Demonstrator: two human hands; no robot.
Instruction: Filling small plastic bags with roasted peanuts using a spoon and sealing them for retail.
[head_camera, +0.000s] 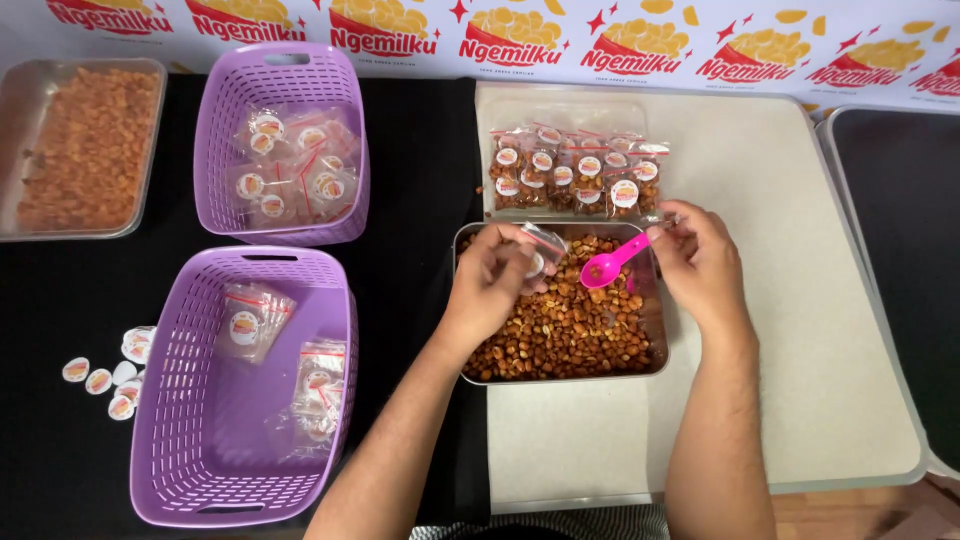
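1. While the left hand (490, 285) pinches a small clear pouch (540, 250) by its mouth, it keeps the pouch over the steel tray (660, 345), likely so that any stray nut falls back into the tray.
2. Over the same tray, toward its far right corner, the right hand (700, 260) grips a pink spoon (612, 262) by the handle end; the bowl carries a few nuts and points at the pouch mouth, close beside it, which suits tipping them in.
3. Filling the tray, roasted nuts (570, 330) lie loose beneath both hands, within easy reach of the spoon.
4. Just beyond the tray's far rim, filled pouches (575, 180) with round labels stand in rows on the pale mat (800, 300), seemingly kept close for setting down.
5. Left of the tray, two purple baskets (245, 385) hold more labelled pouches; farther left, round stickers (100, 380) lie on the black cloth and another tray of nuts (85, 150) waits.
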